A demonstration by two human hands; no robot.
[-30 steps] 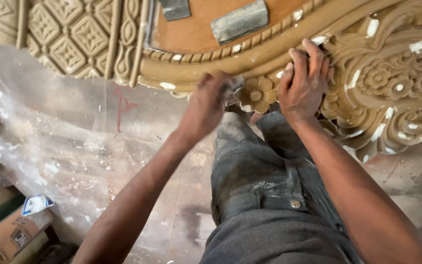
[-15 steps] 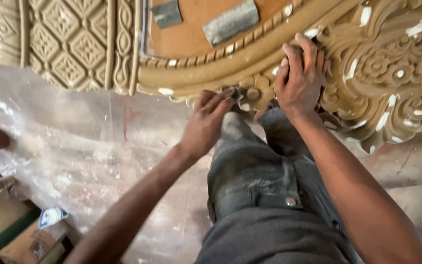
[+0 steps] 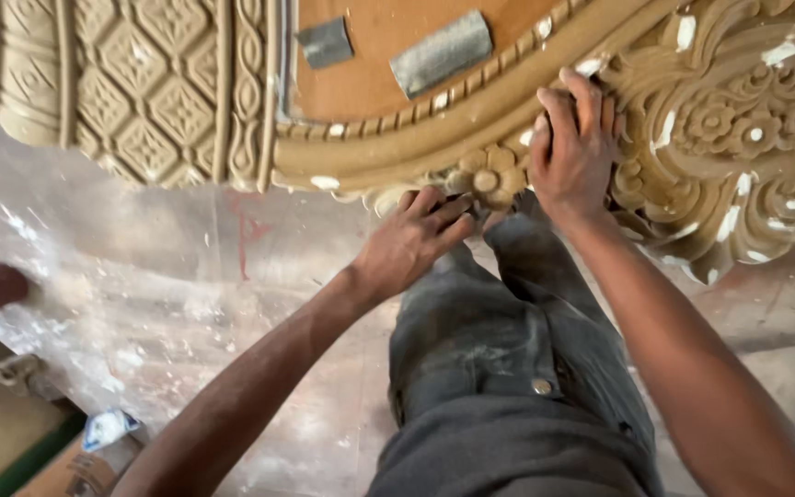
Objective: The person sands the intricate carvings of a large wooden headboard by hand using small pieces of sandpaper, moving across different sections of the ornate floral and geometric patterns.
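Note:
A large carved wooden panel [image 3: 729, 138], tan with white filler spots, spans the top of the head view. My left hand [image 3: 416, 237] presses its closed fingers against the underside of the rim, beside a small carved flower [image 3: 488, 179]. A grey sandpaper scrap seems to lie under those fingers, almost wholly hidden. My right hand [image 3: 572, 152] grips the carved rim just right of the flower, fingers curled over the edge.
Two grey sandpaper pieces [image 3: 441, 52] lie on the panel's flat orange board [image 3: 370, 78]. My knee in grey jeans [image 3: 499, 340] sits under the rim. The dusty, white-stained floor [image 3: 140, 276] spreads left, with a cardboard box [image 3: 75, 465] at the bottom left.
My left hand has slid right along the rim to the carved flower. The grey scrap seen at its fingertips before is now covered. My right hand keeps its hold.

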